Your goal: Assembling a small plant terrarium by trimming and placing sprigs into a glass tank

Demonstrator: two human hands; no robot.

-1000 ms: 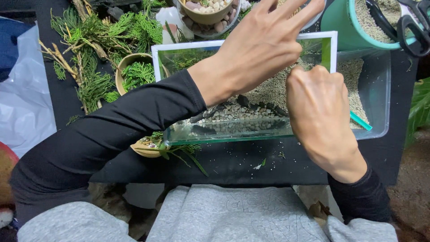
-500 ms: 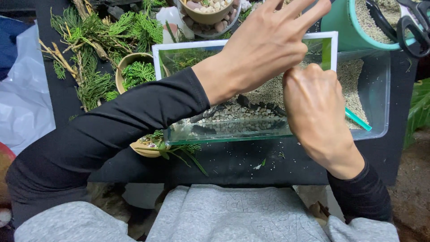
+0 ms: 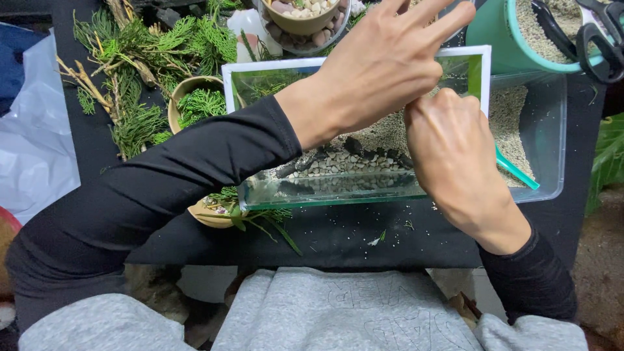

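Gleaming glass tank (image 3: 325, 188) (pebbled, sandy)

Green tool (image 3: 517, 172) mostly hidden behind right hand (image 3: 455, 156).

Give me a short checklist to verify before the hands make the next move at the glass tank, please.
1. Left hand clear of the glass tank rim: ok, raised above it.
2. Right hand grip on the green tool: cannot tell, palm hides it.
3. Pebble layer level: not ok, it slopes.
4. Tank sits flat: ok.
5. Teal pot with scissors stable: cannot tell.
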